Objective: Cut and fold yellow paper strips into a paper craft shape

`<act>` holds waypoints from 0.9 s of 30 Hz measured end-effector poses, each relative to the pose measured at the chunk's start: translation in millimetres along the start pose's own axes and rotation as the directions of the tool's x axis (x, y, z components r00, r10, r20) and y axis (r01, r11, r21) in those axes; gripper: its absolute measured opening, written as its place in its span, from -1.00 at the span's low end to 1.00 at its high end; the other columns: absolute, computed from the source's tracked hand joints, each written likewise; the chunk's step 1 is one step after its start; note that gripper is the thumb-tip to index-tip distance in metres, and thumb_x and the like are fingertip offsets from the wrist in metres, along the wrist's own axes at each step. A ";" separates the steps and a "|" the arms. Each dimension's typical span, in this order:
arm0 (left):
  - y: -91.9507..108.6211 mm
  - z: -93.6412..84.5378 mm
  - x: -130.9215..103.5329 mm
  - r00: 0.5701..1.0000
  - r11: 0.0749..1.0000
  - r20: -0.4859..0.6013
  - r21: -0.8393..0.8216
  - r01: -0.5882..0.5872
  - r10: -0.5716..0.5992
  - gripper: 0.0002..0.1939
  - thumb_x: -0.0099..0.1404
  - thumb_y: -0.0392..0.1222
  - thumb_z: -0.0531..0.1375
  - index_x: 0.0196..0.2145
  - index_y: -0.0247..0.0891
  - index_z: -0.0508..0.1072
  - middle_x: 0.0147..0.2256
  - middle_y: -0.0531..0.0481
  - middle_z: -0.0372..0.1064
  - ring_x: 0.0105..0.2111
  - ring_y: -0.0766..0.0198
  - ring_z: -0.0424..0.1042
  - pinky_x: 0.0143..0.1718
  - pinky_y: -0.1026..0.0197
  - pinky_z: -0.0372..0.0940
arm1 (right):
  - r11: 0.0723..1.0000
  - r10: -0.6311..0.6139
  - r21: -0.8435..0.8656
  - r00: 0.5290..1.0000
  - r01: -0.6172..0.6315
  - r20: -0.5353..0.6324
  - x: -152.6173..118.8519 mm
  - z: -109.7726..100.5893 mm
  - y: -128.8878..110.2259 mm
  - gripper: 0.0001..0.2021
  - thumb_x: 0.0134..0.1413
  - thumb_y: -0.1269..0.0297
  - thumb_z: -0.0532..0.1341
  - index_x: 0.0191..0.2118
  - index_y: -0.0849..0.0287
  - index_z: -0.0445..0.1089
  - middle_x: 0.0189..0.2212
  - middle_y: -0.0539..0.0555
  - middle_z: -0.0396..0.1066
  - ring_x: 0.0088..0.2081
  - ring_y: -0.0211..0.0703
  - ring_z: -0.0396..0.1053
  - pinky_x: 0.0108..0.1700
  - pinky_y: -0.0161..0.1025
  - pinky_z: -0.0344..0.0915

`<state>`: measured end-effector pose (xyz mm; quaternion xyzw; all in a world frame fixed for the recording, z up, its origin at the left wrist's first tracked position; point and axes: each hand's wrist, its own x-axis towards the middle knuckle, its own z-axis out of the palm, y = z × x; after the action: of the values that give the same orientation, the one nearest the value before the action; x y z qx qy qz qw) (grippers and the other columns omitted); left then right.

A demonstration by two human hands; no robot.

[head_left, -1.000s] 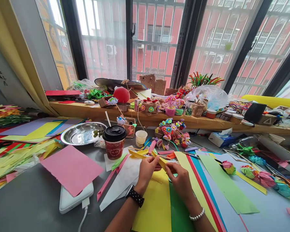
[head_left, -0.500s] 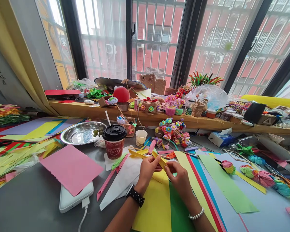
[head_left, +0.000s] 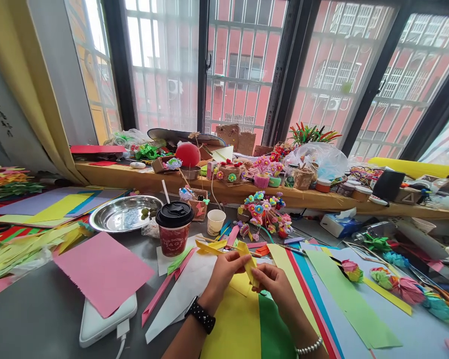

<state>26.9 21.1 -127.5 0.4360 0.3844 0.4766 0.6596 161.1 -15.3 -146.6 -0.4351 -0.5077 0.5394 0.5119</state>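
A small folded strip of yellow paper point(head_left: 249, 266) is pinched between my two hands, its upper end pointing away from me. My left hand point(head_left: 226, 271), with a dark dotted watch band at the wrist, grips its upper part. Fingers of my right hand point(head_left: 275, 284) close on its lower end; a beaded bracelet circles that wrist. Under my hands lie a yellow sheet point(head_left: 230, 324) and a green sheet point(head_left: 271, 324). Another folded yellow paper piece point(head_left: 210, 248) rests just beyond my left hand.
A lidded red cup point(head_left: 174, 234) with a straw and a white paper cup point(head_left: 216, 222) stand beyond my left hand. Further left are a metal plate point(head_left: 115, 214), a pink sheet point(head_left: 104, 274) and a white power bank point(head_left: 108, 319). Coloured paper strips point(head_left: 351, 299) lie to the right.
The folded yellow strip has turned to stand more upright, with my right fingers now at its lower end. The view has shifted slightly, moving the desk things lower in the picture.
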 end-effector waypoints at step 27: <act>6.7 -18.2 5.2 0.979 0.986 0.128 0.081 0.148 -0.157 -0.65 -0.32 -0.17 0.38 -0.50 -0.37 0.47 -0.54 -0.01 0.44 -0.52 0.29 0.44 -0.34 0.25 0.32 | 0.999 0.006 0.038 0.996 -0.003 -0.087 -1.9 -15.4 -14.4 -0.72 -0.28 0.17 0.31 -0.35 0.20 0.45 -0.38 0.09 0.45 -0.39 -0.10 0.43 -0.37 -0.25 0.33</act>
<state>9.4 31.1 -127.6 0.4594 0.3883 0.3804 0.7025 178.1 -16.2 -134.0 -0.4496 -0.4738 0.5305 0.5403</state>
